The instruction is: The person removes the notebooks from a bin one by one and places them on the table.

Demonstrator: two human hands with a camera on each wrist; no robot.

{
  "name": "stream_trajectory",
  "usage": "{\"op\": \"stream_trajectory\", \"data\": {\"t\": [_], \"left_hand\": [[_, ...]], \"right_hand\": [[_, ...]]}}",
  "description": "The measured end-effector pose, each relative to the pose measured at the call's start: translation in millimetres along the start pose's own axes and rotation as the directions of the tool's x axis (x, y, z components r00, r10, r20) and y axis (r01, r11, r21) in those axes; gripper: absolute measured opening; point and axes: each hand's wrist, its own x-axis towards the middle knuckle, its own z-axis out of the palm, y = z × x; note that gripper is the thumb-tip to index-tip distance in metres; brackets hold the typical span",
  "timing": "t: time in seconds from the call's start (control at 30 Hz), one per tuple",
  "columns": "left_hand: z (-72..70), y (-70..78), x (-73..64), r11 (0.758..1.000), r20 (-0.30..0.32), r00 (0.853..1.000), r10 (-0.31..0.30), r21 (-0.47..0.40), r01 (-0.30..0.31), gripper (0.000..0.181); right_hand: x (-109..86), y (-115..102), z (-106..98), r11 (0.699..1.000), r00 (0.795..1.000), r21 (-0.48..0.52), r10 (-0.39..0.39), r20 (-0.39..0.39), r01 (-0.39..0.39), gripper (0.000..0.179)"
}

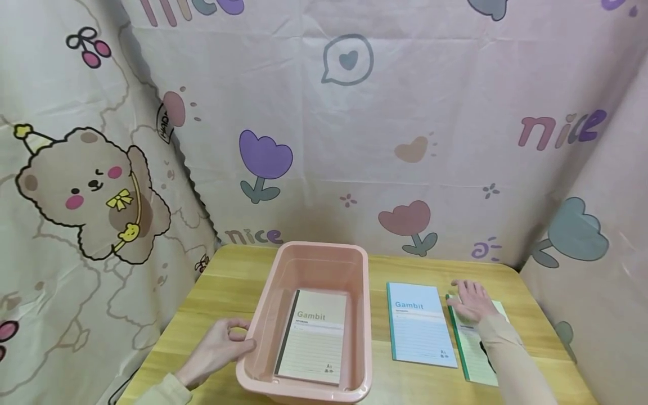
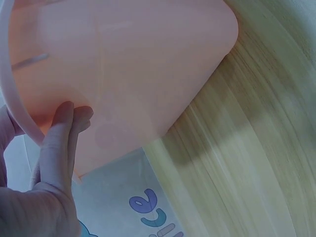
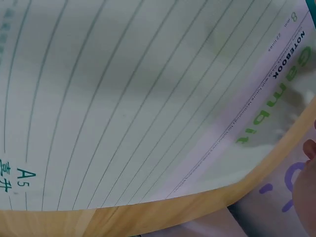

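A pink plastic bin [image 1: 368, 315] stands on the table, with a beige notebook [image 1: 314, 337] lying flat inside it. My left hand [image 1: 217, 347] grips the bin's left rim, thumb over the edge; in the left wrist view its fingers [image 2: 57, 143] lie against the outer wall. Over at the right, my right hand [image 1: 473, 304] is spread over the upper part of a green notebook [image 1: 473, 357]. The forearm covers some of that cover, and whether the palm touches it I cannot tell. Close up, the right wrist view shows the lined green cover [image 3: 123, 108].
A blue notebook [image 1: 420, 326] lies flat between the bin and the green one. Under everything is a light wooden table [image 1: 212, 292]. A patterned cloth [image 1: 314, 124] hangs behind and along both sides, close to the table's edges.
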Motion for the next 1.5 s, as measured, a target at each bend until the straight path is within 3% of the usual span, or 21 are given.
{"op": "stream_trajectory", "data": {"t": [0.3,0.47,0.67,0.9,1.23,1.5], "left_hand": [[1.4,1.9,-0.1,1.0,0.002,1.0,0.006,-0.004,-0.006,0.057],[2.1,1.4,0.7,1.0,-0.001,1.0,0.001,0.0,-0.001,0.057],[1.8,-0.7,2.2,1.0,0.003,1.0,0.009,0.001,-0.009,0.055],[1.4,-1.0,1.2,1.0,-0.002,1.0,0.004,0.004,-0.004,0.055],[0.1,0.3,-1.8,1.0,-0.002,1.0,-0.009,-0.005,0.008,0.056],[-1.6,-0.6,-2.0,1.0,0.009,1.0,0.019,-0.008,-0.019,0.055]], "right_hand": [[-8.6,-4.5,-6.5,0.999,0.999,0.032,0.043,0.025,-0.044,0.055],[-13.0,-12.7,-8.6,0.996,0.997,-0.032,0.082,0.002,-0.082,0.06],[-10.7,-32.3,-15.3,0.98,0.987,-0.113,0.16,-0.019,-0.161,0.067],[-7.3,-60.6,-29.0,0.969,0.974,-0.118,0.222,0.034,-0.217,0.075],[-6.9,-101.9,-43.6,0.973,0.977,-0.101,0.21,0.041,-0.206,0.082],[-6.5,-148.9,-66.6,0.988,0.987,-0.06,0.147,0.064,-0.143,0.085]]}}
